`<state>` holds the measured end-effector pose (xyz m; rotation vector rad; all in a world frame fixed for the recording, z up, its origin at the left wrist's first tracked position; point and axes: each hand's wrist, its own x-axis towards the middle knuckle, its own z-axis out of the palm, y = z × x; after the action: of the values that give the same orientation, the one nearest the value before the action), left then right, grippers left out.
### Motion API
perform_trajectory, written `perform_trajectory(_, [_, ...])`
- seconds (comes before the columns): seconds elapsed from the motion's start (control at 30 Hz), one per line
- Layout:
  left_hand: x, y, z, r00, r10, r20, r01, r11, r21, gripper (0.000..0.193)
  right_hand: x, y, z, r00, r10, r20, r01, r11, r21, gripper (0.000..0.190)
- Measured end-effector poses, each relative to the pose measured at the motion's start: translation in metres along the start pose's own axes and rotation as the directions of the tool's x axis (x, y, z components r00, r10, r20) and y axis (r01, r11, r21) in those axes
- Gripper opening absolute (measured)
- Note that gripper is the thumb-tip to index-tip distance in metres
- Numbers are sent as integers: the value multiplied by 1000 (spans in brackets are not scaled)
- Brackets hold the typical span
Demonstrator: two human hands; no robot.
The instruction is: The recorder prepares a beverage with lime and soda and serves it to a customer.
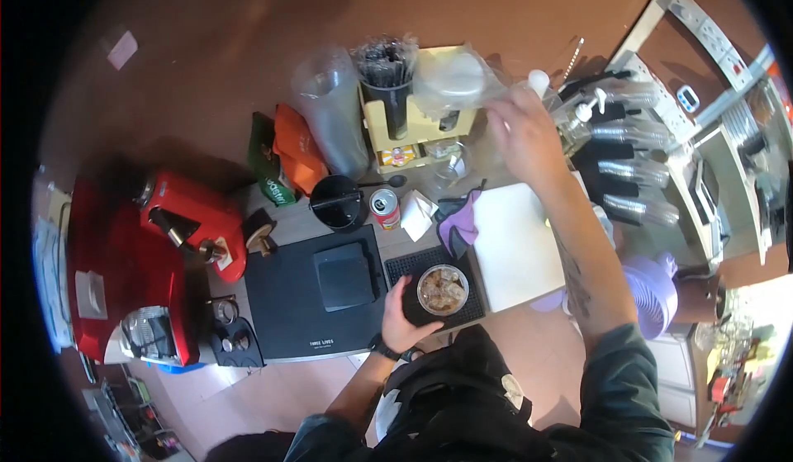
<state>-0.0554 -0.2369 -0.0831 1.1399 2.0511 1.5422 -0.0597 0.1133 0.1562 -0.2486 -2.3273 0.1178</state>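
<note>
A clear cup point(443, 290) of iced brown drink stands on a black ribbed bar mat point(403, 266). At its left side my left hand point(401, 321) curves with thumb and fingers spread, and I see a gap between palm and cup. My right hand point(523, 130) reaches to the back of the counter. Its fingertips pinch the right edge of a clear plastic bag point(489, 84) with a stack of round lids point(455, 75) inside. The bag lies on a yellow organizer point(412, 118), beside a black holder of wrapped straws point(387, 69).
Left of the mat are a black tamping mat point(285, 301), a red grinder point(198, 217) and a red espresso machine point(133, 276). A soda can point(385, 209), a black knock box point(336, 205) and a purple cloth point(460, 223) stand behind. A white board point(517, 245) lies right, near stacked cups point(638, 171).
</note>
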Motion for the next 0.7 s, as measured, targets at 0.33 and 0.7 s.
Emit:
perform_trajectory(0.33, [-89, 54, -18, 893, -198, -404, 208, 978, -20, 90, 29, 55, 58, 961, -222, 168, 249, 954, -167, 11])
perform_trajectory(0.7, [16, 152, 16, 918, -236, -319, -73, 690, -720, 93, -52, -57, -96, 752, -186, 633, -535, 390, 749, 9])
